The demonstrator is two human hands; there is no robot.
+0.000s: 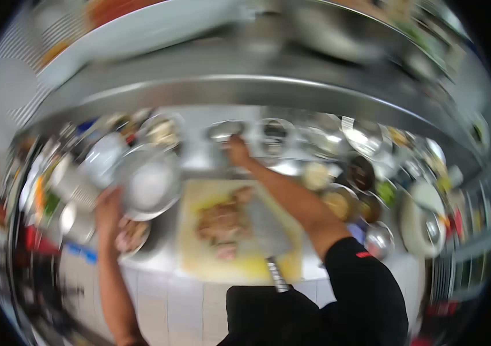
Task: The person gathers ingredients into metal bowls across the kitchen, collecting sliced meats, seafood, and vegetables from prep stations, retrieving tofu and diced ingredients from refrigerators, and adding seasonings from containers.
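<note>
My left hand is at the left rim of a large metal bowl, its fingers closed on the edge. Below that bowl is a smaller bowl of raw meat. Reaching to the back of the counter, my right hand touches the near rim of a small metal bowl; its fingers are blurred. Chopped meat lies on a yellowish cutting board in the middle. On the board's right side rests a cleaver, its handle over the near edge.
A steel shelf edge crosses above the counter. Several bowls of ingredients stand at the right, near a large pale container. A bowl with pale pieces is at the back left, and white containers stand at the left.
</note>
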